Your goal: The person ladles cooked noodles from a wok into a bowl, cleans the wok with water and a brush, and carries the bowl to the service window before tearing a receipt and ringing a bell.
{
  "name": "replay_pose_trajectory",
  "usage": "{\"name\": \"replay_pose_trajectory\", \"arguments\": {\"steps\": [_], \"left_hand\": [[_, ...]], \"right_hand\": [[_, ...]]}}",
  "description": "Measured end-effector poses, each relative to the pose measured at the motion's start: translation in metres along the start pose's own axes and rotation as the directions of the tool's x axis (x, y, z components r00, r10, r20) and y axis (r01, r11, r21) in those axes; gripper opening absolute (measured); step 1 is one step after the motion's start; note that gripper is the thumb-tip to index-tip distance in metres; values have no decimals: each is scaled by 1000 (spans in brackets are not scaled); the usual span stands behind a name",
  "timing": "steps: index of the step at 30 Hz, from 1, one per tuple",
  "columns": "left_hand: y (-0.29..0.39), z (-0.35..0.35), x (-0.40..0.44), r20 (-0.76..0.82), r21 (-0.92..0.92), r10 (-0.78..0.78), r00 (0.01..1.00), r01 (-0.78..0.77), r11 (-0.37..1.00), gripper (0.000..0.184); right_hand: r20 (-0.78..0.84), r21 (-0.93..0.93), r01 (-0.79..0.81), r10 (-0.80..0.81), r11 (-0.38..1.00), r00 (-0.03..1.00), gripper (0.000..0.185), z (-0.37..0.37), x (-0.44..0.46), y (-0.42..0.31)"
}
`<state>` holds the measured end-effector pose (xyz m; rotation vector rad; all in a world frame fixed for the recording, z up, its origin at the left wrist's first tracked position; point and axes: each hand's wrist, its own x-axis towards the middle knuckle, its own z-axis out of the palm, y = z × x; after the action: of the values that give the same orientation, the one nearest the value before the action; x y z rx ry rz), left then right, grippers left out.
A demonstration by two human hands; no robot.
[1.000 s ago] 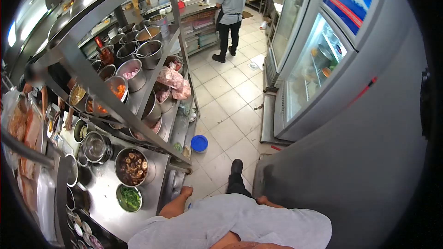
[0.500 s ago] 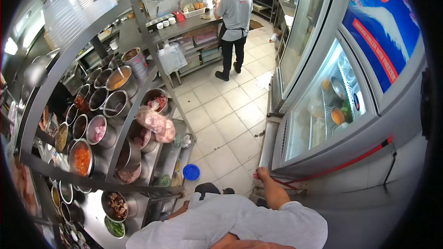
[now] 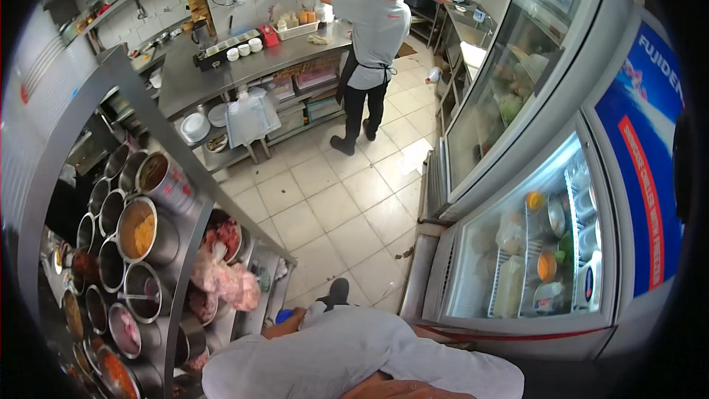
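Note:
At my left side a short stretch of my left arm point(image 3: 284, 323) shows past the grey shirt. Its fingers cannot be made out. Partly covered by this arm is a blue round item point(image 3: 283, 315), low by the shelf. My right hand is out of view, below or behind my shirt. To my left, a clear bag of pink raw meat point(image 3: 225, 281) rests on metal pots on the rack. Raw red meat fills a pot point(image 3: 223, 240) just behind it.
Several metal pots point(image 3: 140, 236) of food crowd the rack on my left. A lit glass-door chiller point(image 3: 532, 244) stands at right, with a taller glass-door fridge point(image 3: 509, 81) beyond. A co-worker point(image 3: 369, 44) stands at the steel counter point(image 3: 221, 74) ahead. Tiled floor point(image 3: 317, 199) runs between.
My view has moved forward along the aisle. My right hand, stretched out near the chiller's red strip before, has left the view. The co-worker has raised an arm toward the upper shelf.

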<state>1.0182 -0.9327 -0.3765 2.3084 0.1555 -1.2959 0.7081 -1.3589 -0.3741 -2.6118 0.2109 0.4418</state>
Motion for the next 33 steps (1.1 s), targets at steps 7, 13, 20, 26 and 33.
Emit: {"name": "replay_pose_trajectory", "arguments": {"steps": [7,13,20,26,33], "left_hand": [[119,-96,109,-43,148,8,999,-1,989,44],[237,-164,147,-147,141,241,959,-221,965,44],[291,-137,215,30,505,418,908,-375,777,39],[353,-128,196,26,170,61,998,-64,983,48],[455,-167,254,-37,67,66,997,-64,996,47]], "right_hand": [[-30,195,-211,221,958,975,19,-59,58,18],[248,811,-504,606,296,756,21,-139,202,27],[282,777,-557,630,293,724,20,-221,307,74],[471,478,-648,451,593,759,17,-201,394,233],[451,624,-676,525,393,722,32,-378,544,236]]}}
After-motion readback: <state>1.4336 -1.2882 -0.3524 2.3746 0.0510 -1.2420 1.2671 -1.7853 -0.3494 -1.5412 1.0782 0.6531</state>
